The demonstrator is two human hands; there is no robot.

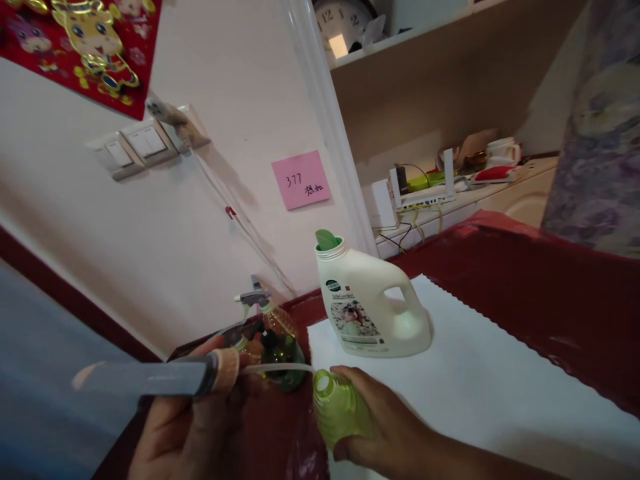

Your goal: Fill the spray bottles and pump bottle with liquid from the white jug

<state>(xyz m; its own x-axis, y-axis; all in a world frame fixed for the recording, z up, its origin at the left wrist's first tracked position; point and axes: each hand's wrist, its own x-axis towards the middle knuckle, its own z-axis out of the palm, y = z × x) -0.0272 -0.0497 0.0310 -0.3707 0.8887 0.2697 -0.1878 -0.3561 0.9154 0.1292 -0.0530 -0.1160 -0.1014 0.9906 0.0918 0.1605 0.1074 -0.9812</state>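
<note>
Head view, both hands at 6 o'clock in the frame. The right hand (395,430) has its grip clamped around the body of a small green bottle (336,408), which lies tilted with its open mouth pointing toward 10 o'clock, over the near edge of a white cloth (480,393). The left hand (183,427), at 9 o'clock from the bottle, has its grip closed on a grey sprayer head (150,378). The sprayer's pale dip tube (277,367) runs toward 3 o'clock, and its tip lies at the bottle mouth; whether it has entered cannot be told.

At 12 o'clock from the bottle a white detergent jug (370,310) with a green spout stands upright on the cloth. A trigger spray bottle (273,327) stands just beside the cloth at 10 o'clock, behind the tube. The cloth covers part of a red desk (550,300). On the wall at 11 o'clock are a pink sticky note (301,179) and a row of light switches (135,143).
</note>
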